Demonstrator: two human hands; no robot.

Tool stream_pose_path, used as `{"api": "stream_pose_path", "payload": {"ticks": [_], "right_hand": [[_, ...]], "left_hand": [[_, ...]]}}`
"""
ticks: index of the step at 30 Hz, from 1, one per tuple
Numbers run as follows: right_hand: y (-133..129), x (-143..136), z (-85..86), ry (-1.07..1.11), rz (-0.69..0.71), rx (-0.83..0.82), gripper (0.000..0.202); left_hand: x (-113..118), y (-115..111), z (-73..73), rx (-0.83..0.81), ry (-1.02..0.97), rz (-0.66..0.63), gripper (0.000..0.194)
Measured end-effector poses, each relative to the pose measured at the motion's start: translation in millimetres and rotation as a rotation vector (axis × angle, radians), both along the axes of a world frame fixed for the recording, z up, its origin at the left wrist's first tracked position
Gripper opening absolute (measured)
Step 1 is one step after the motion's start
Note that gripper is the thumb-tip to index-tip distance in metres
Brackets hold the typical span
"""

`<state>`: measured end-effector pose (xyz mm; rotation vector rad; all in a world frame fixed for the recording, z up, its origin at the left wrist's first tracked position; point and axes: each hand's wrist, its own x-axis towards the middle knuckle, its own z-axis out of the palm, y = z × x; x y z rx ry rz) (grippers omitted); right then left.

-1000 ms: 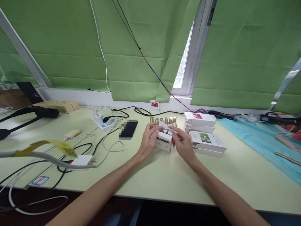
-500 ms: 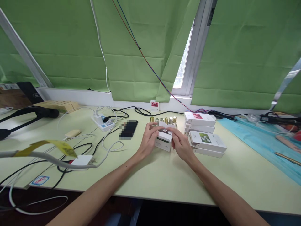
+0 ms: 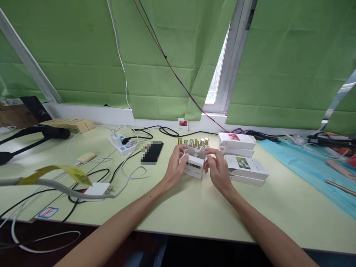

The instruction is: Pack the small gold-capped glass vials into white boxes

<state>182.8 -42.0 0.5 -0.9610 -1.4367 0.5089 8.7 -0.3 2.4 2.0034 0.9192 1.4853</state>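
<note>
- Now, left fingers (image 3: 180,147) are grasping a white box (image 3: 193,170).
- Right fingers (image 3: 213,152) are resting beside its raised flap (image 3: 199,152), grip unclear.
- Light pressure is likely avoiding creases.

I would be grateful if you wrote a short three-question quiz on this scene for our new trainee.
1. Multiple choice: What stands just behind the held white box?
a) the blue sheet
b) a row of capped bottles
c) the power strip
2. True or false: The dark phone lies between the left hand and the right hand.
3. Short answer: Which hand is nearer the stacked boxes?

Key: 1. b. 2. False; it lies to the left of both hands. 3. The right hand.
</note>
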Motion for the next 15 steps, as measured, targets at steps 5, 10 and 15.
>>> {"api": "stream_pose_path", "payload": {"ticks": [5, 10, 15], "right_hand": [[-0.1, -1.9, 1.9, 0.039, -0.04, 0.073, 0.024], [-0.3, -1.2, 3.2, 0.015, -0.054, 0.072, 0.028], [-0.8, -1.5, 4.4, 0.016, -0.049, 0.069, 0.03]], "left_hand": [[1.7, -0.9, -0.8, -0.056, -0.048, -0.02, 0.024], [0.8, -0.9, -0.8, -0.051, -0.031, -0.005, 0.026], [0.7, -1.6, 2.2, 0.003, 0.025, -0.004, 0.024]]}}
